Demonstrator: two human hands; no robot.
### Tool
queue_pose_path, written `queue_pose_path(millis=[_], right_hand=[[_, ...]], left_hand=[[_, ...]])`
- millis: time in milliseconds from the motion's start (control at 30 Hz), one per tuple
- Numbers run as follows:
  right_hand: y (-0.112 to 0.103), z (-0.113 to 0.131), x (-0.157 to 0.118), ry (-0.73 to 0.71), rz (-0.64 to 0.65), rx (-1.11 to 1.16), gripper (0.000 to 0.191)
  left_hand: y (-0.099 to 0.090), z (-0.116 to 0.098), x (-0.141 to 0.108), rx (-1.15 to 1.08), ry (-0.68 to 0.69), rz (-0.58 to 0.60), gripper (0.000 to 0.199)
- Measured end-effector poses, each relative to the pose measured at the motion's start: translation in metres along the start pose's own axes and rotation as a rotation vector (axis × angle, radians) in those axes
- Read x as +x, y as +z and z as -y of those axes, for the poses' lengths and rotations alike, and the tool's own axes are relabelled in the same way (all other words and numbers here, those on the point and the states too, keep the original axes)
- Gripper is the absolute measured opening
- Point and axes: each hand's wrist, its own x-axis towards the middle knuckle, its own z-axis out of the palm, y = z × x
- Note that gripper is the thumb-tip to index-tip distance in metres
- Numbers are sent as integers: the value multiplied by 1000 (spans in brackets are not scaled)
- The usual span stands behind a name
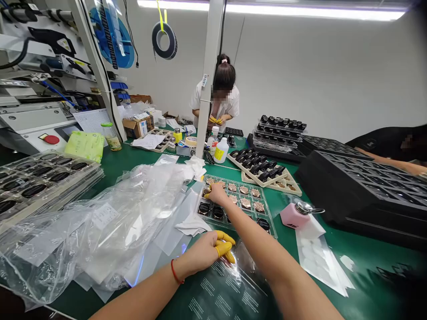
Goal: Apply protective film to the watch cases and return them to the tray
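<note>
My right hand [218, 194] reaches across to the left side of a clear plastic tray [271, 222], its fingertips closed on a round watch case [206, 193] in one of the pockets. Several rose-gold watch parts [245, 203] sit in the tray, with black-faced round pieces [218, 212] along the nearer row. Nearer to me, my left hand [213, 249] wears yellow finger cots, its fingers drawn together in a pinch. Whatever lies between them is too small or hidden to name. Beneath it is a clear film sheet [222, 289] printed with blocks of white text.
Crumpled clear bags [133, 213] cover the left, beside stacked trays [50, 178]. A pink pump bottle [295, 215] stands right, near white wipes [320, 258] and a large black rack [360, 200]. Beige trays [260, 171] hold black watches. A co-worker [220, 98] sits opposite.
</note>
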Motion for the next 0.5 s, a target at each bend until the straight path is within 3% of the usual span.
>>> queue_pose_path(millis=[100, 233, 333, 400, 500], right_hand=[[-13, 4, -27, -75, -45, 62, 9], [-39, -2, -96, -200, -93, 151, 9], [-50, -15, -148, -360, -45, 278, 17], [-50, -25, -171, -391, -4, 387, 25], [-45, -39, -187, -201, 17, 564, 21]], left_hand=[[-3, -5, 1, -20, 25, -107, 39], [-4, -15, -1, -64, 80, -234, 53], [1, -15, -1, -50, 157, -125, 52], [6, -11, 0, -24, 189, -60, 52], [14, 0, -1, 90, 203, -14, 58]])
